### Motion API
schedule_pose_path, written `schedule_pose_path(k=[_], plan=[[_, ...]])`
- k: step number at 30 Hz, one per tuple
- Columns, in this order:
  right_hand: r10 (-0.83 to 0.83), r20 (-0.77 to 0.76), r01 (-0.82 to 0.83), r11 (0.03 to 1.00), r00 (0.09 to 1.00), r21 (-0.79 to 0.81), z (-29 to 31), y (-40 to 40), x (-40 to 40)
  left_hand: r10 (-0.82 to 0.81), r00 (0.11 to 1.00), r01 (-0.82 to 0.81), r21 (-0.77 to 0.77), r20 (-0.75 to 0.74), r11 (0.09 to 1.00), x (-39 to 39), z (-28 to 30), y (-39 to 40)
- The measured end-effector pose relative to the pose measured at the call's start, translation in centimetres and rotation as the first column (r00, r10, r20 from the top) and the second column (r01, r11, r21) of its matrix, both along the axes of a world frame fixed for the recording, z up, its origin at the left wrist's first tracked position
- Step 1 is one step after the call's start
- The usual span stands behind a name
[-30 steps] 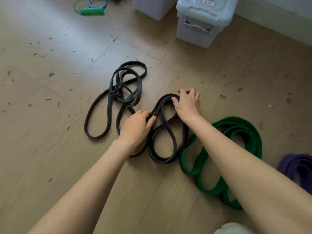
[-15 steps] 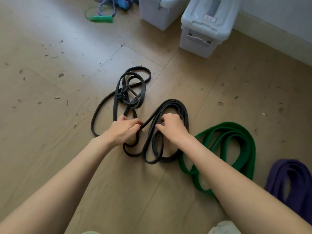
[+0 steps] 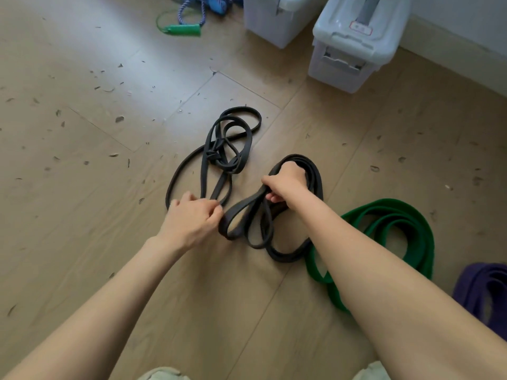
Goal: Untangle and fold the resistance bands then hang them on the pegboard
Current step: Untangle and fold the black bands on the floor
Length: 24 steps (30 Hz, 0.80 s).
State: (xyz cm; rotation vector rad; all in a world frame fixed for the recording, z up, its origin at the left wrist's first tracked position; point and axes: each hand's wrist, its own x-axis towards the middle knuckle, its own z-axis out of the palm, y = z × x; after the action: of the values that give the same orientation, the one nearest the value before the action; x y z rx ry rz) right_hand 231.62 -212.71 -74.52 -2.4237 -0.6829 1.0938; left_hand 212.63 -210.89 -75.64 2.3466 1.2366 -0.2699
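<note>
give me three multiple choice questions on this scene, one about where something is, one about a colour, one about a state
1. Where does the green band lie?
A. on the floor by the right forearm
B. inside a storage box
C. draped over the left hand

2. What colour is the band at the right edge of the view?
A. red
B. purple
C. yellow

3. What state are the black bands in?
A. neatly folded in a stack
B. hanging on a peg
C. tangled in loops on the floor, gripped by both hands

Answers:
1 A, the green band sits on the floor, partly under the right forearm.
2 B, the purple band shows at the lower right.
3 C, the left hand and right hand each grip black loops, with a knot beyond.
</note>
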Motion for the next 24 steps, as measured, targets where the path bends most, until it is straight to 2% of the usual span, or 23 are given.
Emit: schedule_pose_path(k=[3,6,8,11,12,15,18,21,24], plan=[[-0.077,-0.012,0.078,0.994,0.997,0.074,-0.5,0.1,-0.8,0.081,0.996,-0.086,0.125,0.046,0.988,0.8,0.7,-0.2],[-0.071,-0.054,0.074,0.995,0.996,0.066,-1.7,-0.4,-1.4,0.045,0.997,-0.059,0.260,0.058,0.964,2.6,1.2,-0.5],[-0.061,-0.094,0.069,0.994,0.994,0.081,-2.0,-0.9,-1.0,-0.002,0.996,-0.015,0.196,0.085,0.980,3.3,0.9,-1.1],[0.031,-0.091,-0.019,0.990,0.995,0.137,-1.7,-2.3,-0.3,-0.086,0.996,0.088,0.118,-0.028,0.989,3.6,0.1,-1.4],[0.074,-0.094,-0.060,0.988,0.993,0.145,-1.5,-2.9,-0.3,-0.065,0.997,0.068,0.119,-0.033,0.991,3.5,0.0,-1.1],[0.177,-0.078,-0.162,0.972,0.981,0.170,-1.1,-5.0,-1.4,0.055,0.993,-0.064,0.087,0.100,0.994,3.0,-0.1,-0.8],[0.242,-0.020,-0.234,0.954,0.970,0.189,-1.0,-6.0,-2.7,0.097,0.972,-0.096,-0.016,0.212,0.995,2.6,-0.1,-0.8],[0.205,-0.033,-0.194,0.957,0.978,0.217,-1.1,-6.0,-3.5,0.224,0.932,-0.164,-0.221,0.284,0.961,2.6,-0.2,-0.9],[0.088,-0.073,-0.067,0.965,0.993,0.253,-1.3,-5.2,-3.7,0.248,0.919,-0.172,-0.255,0.306,0.951,2.5,-0.3,-0.8]])
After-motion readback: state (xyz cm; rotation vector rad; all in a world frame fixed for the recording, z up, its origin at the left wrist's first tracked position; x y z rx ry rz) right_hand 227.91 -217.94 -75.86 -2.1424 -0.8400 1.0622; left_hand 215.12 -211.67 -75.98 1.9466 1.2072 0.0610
